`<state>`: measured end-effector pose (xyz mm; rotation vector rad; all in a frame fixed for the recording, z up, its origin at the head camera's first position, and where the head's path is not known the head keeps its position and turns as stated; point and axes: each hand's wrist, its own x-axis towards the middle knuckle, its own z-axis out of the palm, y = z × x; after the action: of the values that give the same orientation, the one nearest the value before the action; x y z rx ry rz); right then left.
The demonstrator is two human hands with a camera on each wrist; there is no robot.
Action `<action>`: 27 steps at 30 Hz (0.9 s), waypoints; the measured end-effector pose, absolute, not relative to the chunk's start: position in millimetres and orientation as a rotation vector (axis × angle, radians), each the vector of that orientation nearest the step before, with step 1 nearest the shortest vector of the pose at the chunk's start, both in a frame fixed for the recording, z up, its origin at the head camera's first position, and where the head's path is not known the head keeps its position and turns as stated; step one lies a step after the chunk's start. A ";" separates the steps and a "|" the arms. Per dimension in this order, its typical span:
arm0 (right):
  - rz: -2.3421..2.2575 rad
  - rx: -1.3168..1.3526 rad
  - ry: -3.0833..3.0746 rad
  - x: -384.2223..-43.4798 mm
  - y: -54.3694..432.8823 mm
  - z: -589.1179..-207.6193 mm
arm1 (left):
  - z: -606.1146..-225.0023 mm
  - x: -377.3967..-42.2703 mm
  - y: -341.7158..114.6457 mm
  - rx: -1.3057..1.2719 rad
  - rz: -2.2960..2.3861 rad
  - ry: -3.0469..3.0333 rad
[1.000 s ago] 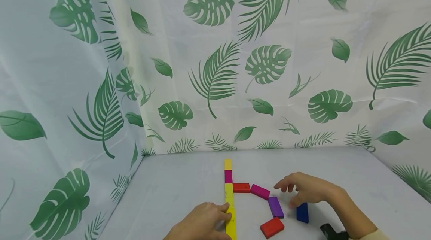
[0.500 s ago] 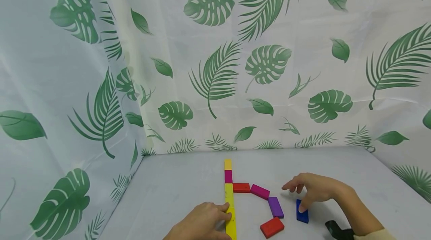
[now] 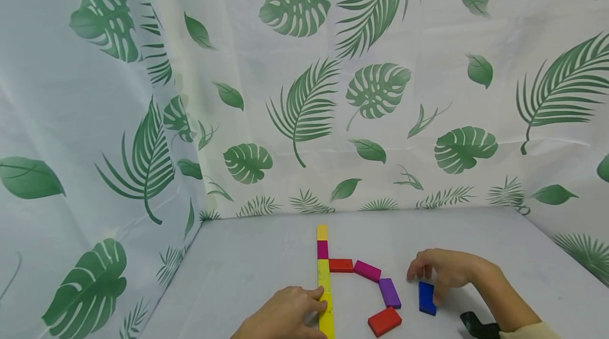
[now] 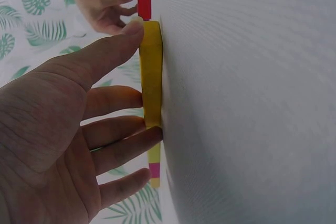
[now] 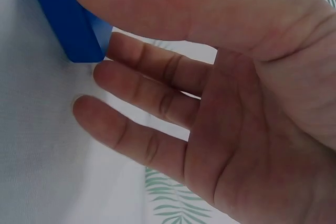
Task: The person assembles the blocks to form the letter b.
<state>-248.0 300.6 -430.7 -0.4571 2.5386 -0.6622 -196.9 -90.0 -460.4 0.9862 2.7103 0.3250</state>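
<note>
My left hand [image 3: 287,313] touches the side of a straight row of yellow blocks [image 3: 325,281], its fingers extended. In the left wrist view the thumb meets the near end of a yellow block [image 4: 151,72]. My right hand [image 3: 452,269] is over a blue block [image 3: 426,299] lying flat on the table. Its thumb is at the block's right edge, while the other fingers bend down beyond its far left corner, apart from it. The right wrist view shows the blue block [image 5: 65,19] between thumb and fingers, with the thumb partly covering it.
A red block [image 3: 341,265], a magenta block [image 3: 368,271], a purple block [image 3: 390,293] and another red block [image 3: 385,321] curve out from the row. A black object [image 3: 478,326] is by the right wrist. A leaf-patterned curtain [image 3: 304,117] borders the table.
My right hand has moved slightly right, its thumb passing from over the blue block to its right edge, and its fingers have bent down. The left hand has stayed still.
</note>
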 end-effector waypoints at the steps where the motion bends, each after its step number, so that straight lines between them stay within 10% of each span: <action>1: -0.656 -0.463 2.540 -248.3 300.3 -431.2 | -460.4 -196.9 -90.0 0.987 0.325 2.711; 27: -0.681 -0.587 2.537 -250.9 298.5 -436.6 | -461.3 -197.7 -90.9 1.012 0.297 2.715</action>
<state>-250.9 298.5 -436.6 -0.5868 2.5368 -0.6807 -197.7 -90.9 -461.3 1.0117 2.7146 0.2966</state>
